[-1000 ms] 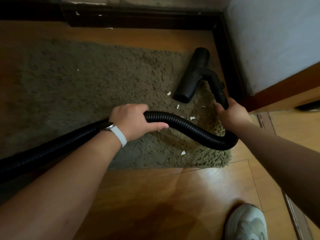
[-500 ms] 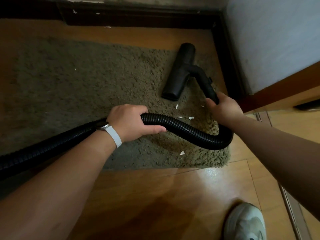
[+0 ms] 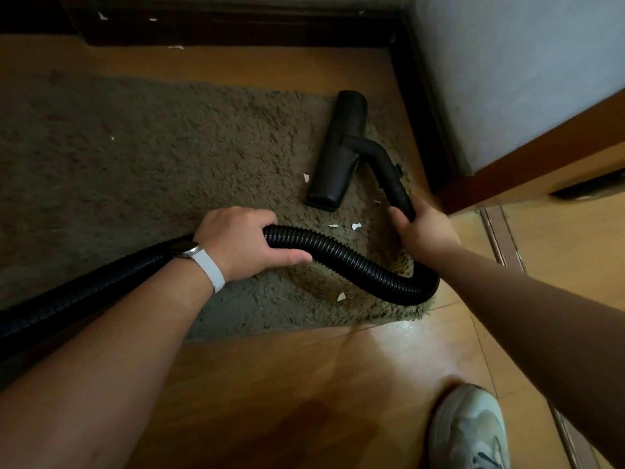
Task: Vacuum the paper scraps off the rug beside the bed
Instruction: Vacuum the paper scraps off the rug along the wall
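On the shaggy olive rug (image 3: 162, 157) beside the bed (image 3: 527, 79), the black vacuum head (image 3: 338, 154) lies flat near the rug's right end; its curved rigid tube (image 3: 385, 167) bends back toward the person; the right hand (image 3: 424, 231) is curled round the lower end of that tube, gripping it; the left hand (image 3: 243, 243) is wrapped over the ribbed black hose (image 3: 355, 265), fingers on the far side and thumb along the near side; between the two hands the hose sags in a loop over the rug's near right corner, and behind the left wrist it runs off to the left edge. White paper scraps (image 3: 355, 226) lie on the pile between the head and the hose; one (image 3: 306, 178) sits just left of the head, another (image 3: 341, 296) just below the hose loop, and a tiny one (image 3: 112, 138) well apart to the left. A watch with a white strap (image 3: 211, 269) is on the left wrist; a pale shoe (image 3: 470, 431) stands on the wooden floor (image 3: 304, 384) at lower right.
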Motion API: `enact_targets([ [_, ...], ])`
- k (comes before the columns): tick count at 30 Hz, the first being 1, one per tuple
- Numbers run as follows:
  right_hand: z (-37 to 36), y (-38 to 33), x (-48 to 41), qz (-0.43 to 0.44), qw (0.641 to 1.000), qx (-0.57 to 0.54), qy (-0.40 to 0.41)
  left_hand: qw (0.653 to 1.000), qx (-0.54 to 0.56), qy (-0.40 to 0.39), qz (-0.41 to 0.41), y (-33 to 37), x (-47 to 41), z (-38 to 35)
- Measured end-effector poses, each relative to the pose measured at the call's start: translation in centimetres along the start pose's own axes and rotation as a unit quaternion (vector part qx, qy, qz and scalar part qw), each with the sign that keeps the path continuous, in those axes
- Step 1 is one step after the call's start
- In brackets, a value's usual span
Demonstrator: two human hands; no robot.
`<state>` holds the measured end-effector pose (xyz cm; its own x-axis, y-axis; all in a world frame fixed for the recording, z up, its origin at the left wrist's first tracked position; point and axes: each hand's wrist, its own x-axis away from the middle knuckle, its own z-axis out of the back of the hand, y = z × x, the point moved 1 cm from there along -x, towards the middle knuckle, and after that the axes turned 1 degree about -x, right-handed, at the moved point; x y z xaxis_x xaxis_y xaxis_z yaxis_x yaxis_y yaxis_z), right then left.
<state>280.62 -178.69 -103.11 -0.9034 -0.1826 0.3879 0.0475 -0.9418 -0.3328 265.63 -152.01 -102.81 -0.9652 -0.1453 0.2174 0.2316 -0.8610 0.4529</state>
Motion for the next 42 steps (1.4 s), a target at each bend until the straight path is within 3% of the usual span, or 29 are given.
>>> enact_targets([
  [7,-0.6,0.4,0.9,-0.009,0.999,-0.010,0.033,1.000,-0.009,-0.013,-0.013,-0.2,0.3,-0.4],
  [19,2.3,-3.1,-3.5,0.002,1.000,0.014,0.015,0.999,0.024,0.010,0.025,-0.9,0.1,0.6],
  [32,1.0,0.8,-0.7,-0.031,0.998,-0.047,0.040,1.000,-0.010,-0.001,0.016,0.4,-0.2,0.1],
  [42,1.7,1.9,0.1,-0.056,0.995,-0.021,0.077,1.000,-0.017,-0.015,-0.005,1.0,-0.2,-0.5],
])
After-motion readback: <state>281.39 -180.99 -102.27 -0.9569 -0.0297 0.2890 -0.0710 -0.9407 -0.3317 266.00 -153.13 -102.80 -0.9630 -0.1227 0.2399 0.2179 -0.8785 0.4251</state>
